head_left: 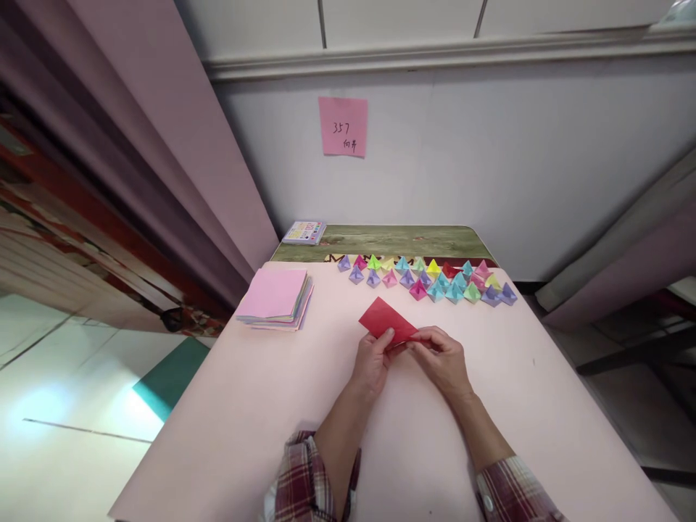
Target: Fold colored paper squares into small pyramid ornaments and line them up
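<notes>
A red sheet of folded paper (387, 319) is held between my two hands over the middle of the table. My left hand (374, 357) pinches its lower left side, the thumb lying on top. At the paper's right corner, the fingertips of my right hand (443, 355) are closed on the edge. Beyond the paper, several small folded paper boats (418, 290) in many colours stand in rows along the far side of the table. A stack of coloured paper squares (273, 293), pink on top, lies to the left.
The pale table (244, 428) meets a green wood-look panel (391, 241) at its far end, where a small packet (304, 232) lies. A pink note (344, 127) with handwriting hangs on the wall. Curtains flank both sides. A green board (171, 375) lies on the floor at left.
</notes>
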